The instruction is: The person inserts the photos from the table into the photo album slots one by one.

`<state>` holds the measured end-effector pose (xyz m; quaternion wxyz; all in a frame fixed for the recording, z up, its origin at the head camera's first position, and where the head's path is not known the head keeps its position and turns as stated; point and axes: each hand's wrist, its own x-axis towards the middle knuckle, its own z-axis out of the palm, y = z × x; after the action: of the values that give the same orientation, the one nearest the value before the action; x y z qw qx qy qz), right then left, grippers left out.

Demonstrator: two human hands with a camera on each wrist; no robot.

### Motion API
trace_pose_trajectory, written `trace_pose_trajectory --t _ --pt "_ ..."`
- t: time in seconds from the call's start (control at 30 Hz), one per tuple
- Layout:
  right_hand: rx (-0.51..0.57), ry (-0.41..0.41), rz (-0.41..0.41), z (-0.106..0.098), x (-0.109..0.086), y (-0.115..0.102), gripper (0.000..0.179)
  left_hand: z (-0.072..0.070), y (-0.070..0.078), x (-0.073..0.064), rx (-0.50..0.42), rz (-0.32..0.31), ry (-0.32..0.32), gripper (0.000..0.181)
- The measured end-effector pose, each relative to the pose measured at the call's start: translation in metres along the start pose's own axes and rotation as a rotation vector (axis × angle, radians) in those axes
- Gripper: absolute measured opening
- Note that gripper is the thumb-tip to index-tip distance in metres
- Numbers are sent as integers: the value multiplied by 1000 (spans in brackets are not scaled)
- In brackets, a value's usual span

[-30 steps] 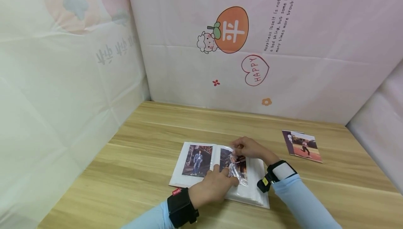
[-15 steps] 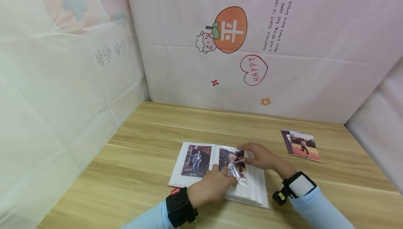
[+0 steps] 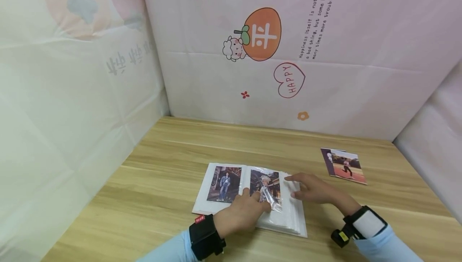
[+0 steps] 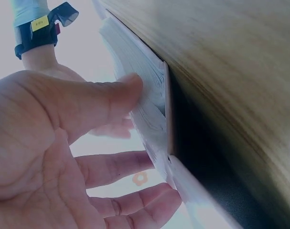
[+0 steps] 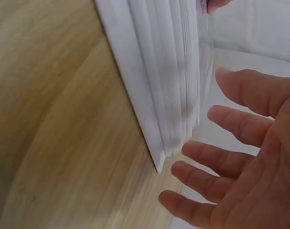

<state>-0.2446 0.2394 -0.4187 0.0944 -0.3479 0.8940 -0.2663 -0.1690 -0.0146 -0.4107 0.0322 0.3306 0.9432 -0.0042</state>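
A photo album (image 3: 293,216) lies spread out on the wooden table. Its left page shows a photo of a person in blue (image 3: 224,184), its right page a photo of a person in a pale hat (image 3: 266,178) under a shiny clear sleeve. Spread over the middle and lower part of the pages, my left hand (image 3: 242,213) rests with its fingers extended and covers part of both photos. My right hand (image 3: 313,188) is over the album's right edge, holding nothing. In the right wrist view, its fingers (image 5: 221,160) are apart beside the stacked page edges (image 5: 168,71).
Two overlapping loose prints lie at the back right: a running photo (image 3: 348,166) on top of a dark purple one (image 3: 328,162). A printed white sheet (image 3: 216,85) hangs behind the wooden table (image 3: 151,182), with white sheets at both sides.
My right hand has let go of the photo's upper edge and moved right and toward me, to the album's right edge. The left hand stays on the pages.
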Motion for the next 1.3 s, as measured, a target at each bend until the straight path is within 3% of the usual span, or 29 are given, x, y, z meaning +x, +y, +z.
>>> trace_pose_trajectory --t 0.17,0.57,0.77,1.1,1.3 --pt "-40 -22 -14 -3 -11 4 51 1 -1 -1 -4 6 19 54" --pt "-77 -107 107 -1 -25 7 63 2 -2 -3 -47 19 34 49" --pt "-106 -88 158 3 -26 3 67 4 -2 -2 -57 17 34 49" --pt "-154 -61 148 7 -28 3 68 3 -4 -2 -101 11 35 43" --pt "-149 -67 171 8 -28 5 69 5 -10 0 -129 55 42 38"
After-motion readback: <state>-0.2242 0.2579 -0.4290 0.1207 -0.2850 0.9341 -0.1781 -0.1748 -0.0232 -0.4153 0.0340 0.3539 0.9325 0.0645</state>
